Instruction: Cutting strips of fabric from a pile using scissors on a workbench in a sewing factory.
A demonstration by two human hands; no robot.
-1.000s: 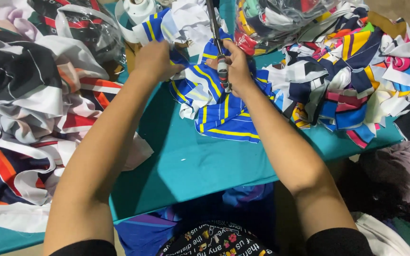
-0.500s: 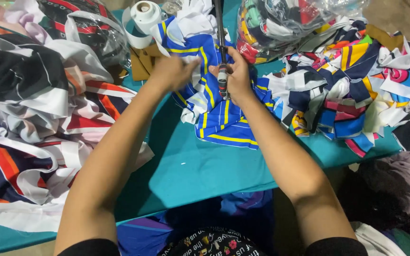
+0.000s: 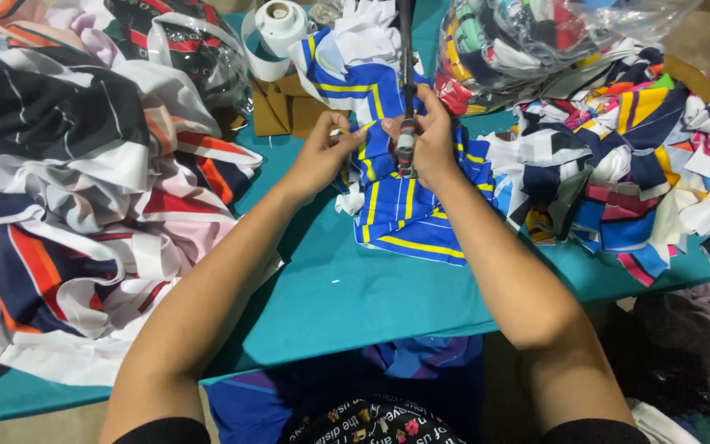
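While blue striped fabric is pinched by left hand and right hand at frame centre, unsorted fabric heaps are stacked on the table

Both forearms extended, left hand and right hand pinched close.

striped fabric heap lying left | white tape roll sitting at back | clear bag of scraps resting beside multicoloured cut pieces | teal table carrying all
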